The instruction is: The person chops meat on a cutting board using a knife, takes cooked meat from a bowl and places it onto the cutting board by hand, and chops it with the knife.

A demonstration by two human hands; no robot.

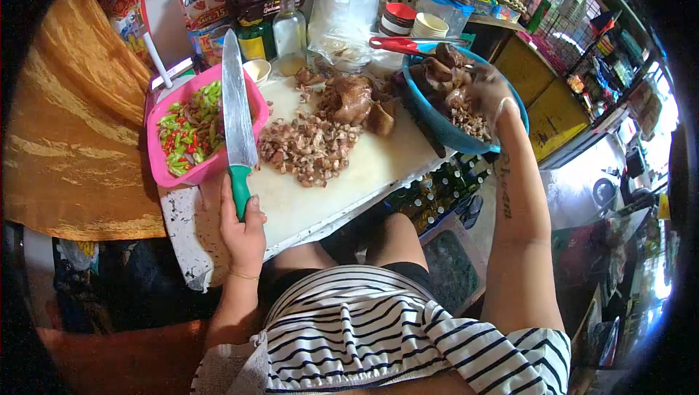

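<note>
My left hand (242,233) is wrapped round the green handle of a large kitchen knife (234,104), its blade pointing up and away over the pink basin's edge. That pink basin (154,149) holds sliced green and red chilies (191,129). My right hand (491,95) reaches into a blue basin (429,124) of cooked meat (445,78); motion blurs its fingers, so what they hold is unclear. On the white cutting board (378,158) lie a pile of chopped meat (309,147) and larger brown meat pieces (351,100).
Red-handled tongs (397,45) rest across the blue basin's rim. Behind the board stand a glass bottle (289,31), a small cup (257,71), stacked bowls (429,26) and plastic bags (342,2). Bottles in crates (440,195) sit below the table's right side.
</note>
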